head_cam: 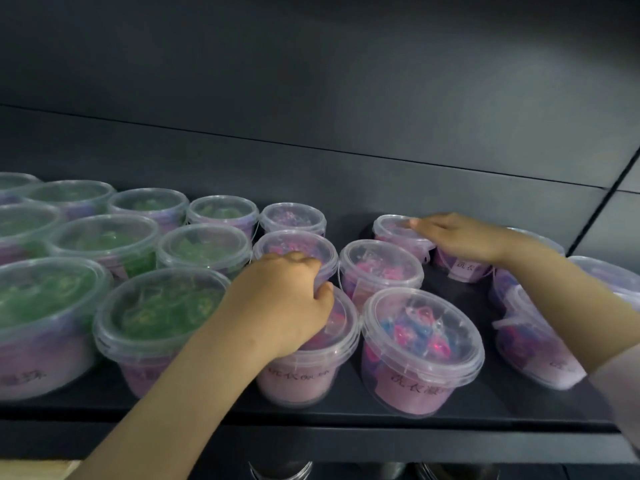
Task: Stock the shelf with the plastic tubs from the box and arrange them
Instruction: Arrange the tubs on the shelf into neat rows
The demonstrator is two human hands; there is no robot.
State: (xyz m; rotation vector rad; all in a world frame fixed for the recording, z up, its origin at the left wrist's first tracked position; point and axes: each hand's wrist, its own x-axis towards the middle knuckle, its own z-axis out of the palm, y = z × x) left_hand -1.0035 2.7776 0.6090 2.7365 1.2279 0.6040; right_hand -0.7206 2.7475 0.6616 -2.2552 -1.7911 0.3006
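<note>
Clear plastic tubs with lids stand in rows on a dark shelf [363, 415]. The ones on the left hold green contents [162, 306]; the ones in the middle and on the right hold pink and blue contents [420, 344]. My left hand [287, 299] lies across the front pink tub [298, 372], its fingers curled over the near rim of the pink tub behind [294, 244]. My right hand [457, 237] lies flat on a labelled pink tub [462, 270], with its fingertips touching the lid of the back tub [394, 228].
More pink tubs crowd the right end [533, 344], partly behind my right sleeve. A bare strip of shelf runs behind the rows up to the dark back wall [311, 98]. Metal lids [280, 470] show on the level below.
</note>
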